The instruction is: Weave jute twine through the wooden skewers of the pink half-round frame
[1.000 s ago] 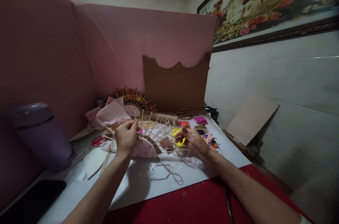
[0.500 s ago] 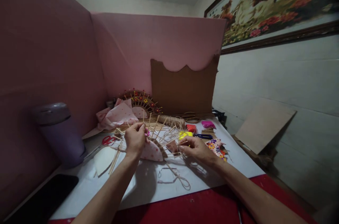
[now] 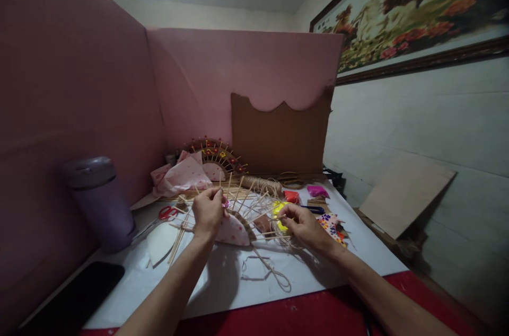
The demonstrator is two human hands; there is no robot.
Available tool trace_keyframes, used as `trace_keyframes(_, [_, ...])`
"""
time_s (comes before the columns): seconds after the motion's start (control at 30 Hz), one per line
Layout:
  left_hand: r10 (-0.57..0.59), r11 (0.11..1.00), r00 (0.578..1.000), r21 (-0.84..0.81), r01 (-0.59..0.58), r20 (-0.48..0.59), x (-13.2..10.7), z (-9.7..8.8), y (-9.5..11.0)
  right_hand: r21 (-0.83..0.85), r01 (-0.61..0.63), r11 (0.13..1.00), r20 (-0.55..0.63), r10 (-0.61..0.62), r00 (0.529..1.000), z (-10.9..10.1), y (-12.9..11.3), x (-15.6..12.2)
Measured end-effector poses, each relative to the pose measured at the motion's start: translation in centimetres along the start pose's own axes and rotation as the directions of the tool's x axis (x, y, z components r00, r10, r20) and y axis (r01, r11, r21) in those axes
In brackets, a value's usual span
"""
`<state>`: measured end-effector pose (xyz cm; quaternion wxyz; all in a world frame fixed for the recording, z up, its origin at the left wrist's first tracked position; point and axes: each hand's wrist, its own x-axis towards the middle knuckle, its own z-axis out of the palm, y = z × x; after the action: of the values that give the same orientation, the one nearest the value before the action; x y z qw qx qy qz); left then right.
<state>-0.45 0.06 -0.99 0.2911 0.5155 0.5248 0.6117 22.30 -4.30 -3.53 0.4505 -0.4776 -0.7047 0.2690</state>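
Note:
My left hand (image 3: 209,212) is closed on the upper left side of a half-round fan frame (image 3: 233,230). The frame is covered in pale pink dotted cloth, with twine woven along its curved edge and thin wooden sticks (image 3: 239,190) radiating outward. To the right of the frame, my right hand (image 3: 304,226) pinches a strand of twine between thumb and fingers; the strand itself is thin and partly hidden. A loose loop of twine (image 3: 282,277) hangs from the frame onto the white sheet. A yellow packet (image 3: 279,210) lies just behind my right fingertips.
A decorated fan (image 3: 220,153) stands at the back beside crumpled pink cloth (image 3: 183,174). Red-handled scissors (image 3: 167,212), a purple tumbler (image 3: 105,209) and a black phone (image 3: 79,293) are at left. A twine roll (image 3: 262,185) and a cardboard panel (image 3: 280,140) are behind.
My right hand has shifted slightly to the right, away from the frame, uncovering more of the yellow packet. My left hand keeps its hold. The whole view has moved a little.

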Motion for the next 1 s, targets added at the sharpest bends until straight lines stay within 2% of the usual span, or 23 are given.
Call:
trace_keyframes(0.3, [-0.003, 1.000, 1.000, -0.006, 0.003, 0.003, -0.07, 0.09, -0.01, 0.016, 0.001, 1.000, -0.052, 0.000, 0.999, -0.13, 0.93, 0.27])
trace_keyframes(0.7, [-0.009, 0.999, 1.000, 0.040, 0.009, -0.007, -0.02, 0.16, -0.21, 0.087, -0.025, 0.996, -0.091, 0.033, 0.995, 0.03, 0.47, 0.11])
trace_keyframes(0.87, [-0.011, 0.999, 1.000, 0.042, 0.012, -0.016, -0.14, 0.14, -0.11, 0.160, -0.021, 0.987, -0.072, 0.033, 0.997, 0.03, 0.65, 0.21])
trace_keyframes(1.0, [-0.019, 0.999, 1.000, 0.026, 0.020, -0.012, -0.18, 0.12, 0.02, 0.283, -0.022, 0.959, -0.065, 0.042, 0.997, -0.04, 0.72, 0.37])
